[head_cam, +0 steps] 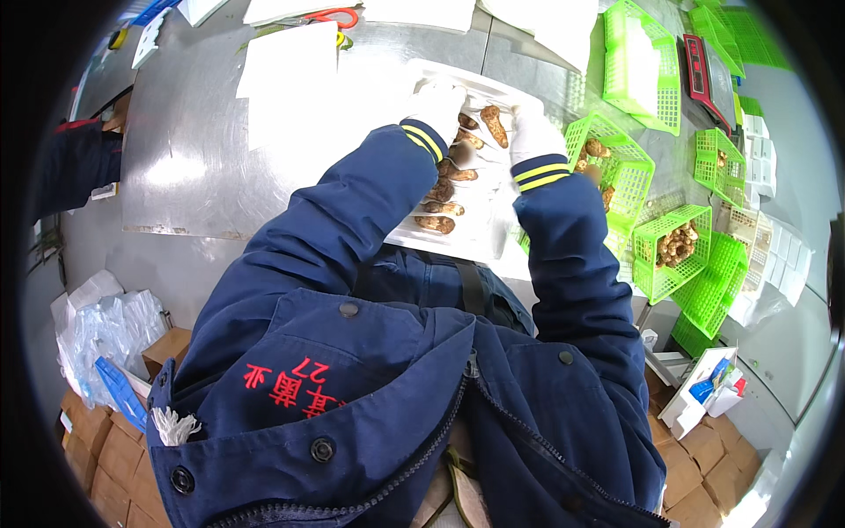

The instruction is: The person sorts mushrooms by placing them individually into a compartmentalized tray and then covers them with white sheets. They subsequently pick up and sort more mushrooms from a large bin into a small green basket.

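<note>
A white foam tray [476, 241] lies on the metal table before me, its liner white and folded into ridges. Brown-and-cream mushrooms lie crosswise along its left side, such as the nearest mushroom [434, 225]. One longer mushroom [494, 125] rests between my hands near the far end. My left hand [437, 102], in a white glove, is over the tray's far left part beside the mushrooms. Also gloved in white, my right hand [536, 135] is at the tray's right rim. Glare blurs both gloves, so the fingers and anything between them cannot be made out.
Right of the tray, a green plastic basket [637, 175] and a smaller green basket [703, 261] hold mushrooms. A red scale [700, 72] stands beyond. Red-handled scissors [340, 16] and white sheets [290, 79] lie on the left. Another person's sleeve [82, 162] shows far left.
</note>
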Action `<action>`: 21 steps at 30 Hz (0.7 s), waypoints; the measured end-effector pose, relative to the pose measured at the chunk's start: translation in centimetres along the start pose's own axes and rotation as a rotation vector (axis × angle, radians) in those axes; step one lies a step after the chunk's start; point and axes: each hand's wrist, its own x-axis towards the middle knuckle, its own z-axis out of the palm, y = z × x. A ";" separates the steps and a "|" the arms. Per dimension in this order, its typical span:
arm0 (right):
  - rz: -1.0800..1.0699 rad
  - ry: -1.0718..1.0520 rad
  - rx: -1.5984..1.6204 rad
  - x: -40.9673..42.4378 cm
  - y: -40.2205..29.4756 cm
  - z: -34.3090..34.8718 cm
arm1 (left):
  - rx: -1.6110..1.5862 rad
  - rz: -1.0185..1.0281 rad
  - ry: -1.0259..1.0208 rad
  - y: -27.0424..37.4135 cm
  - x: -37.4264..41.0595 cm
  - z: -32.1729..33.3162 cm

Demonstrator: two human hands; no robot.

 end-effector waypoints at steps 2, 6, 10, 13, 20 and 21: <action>-0.156 0.243 -0.362 -0.2 1.5 4.2 | -0.051 -0.050 -0.031 1.0 0.8 0.2; 0.282 -0.057 0.022 1.2 -2.4 4.6 | 0.231 0.024 -0.209 -0.3 1.2 0.9; 0.196 0.051 -0.222 0.0 -3.7 2.2 | 0.316 -0.043 -0.397 0.3 1.7 0.1; 0.368 0.116 -0.023 0.4 -4.4 1.3 | 0.292 -0.041 -0.371 0.5 1.5 -0.2; 0.105 -0.134 -0.359 1.8 -3.7 0.9 | 0.234 -0.064 -0.331 -0.4 1.1 0.7; 0.102 -0.153 -0.403 1.6 -3.7 0.8 | 0.227 -0.060 -0.316 0.2 1.4 0.0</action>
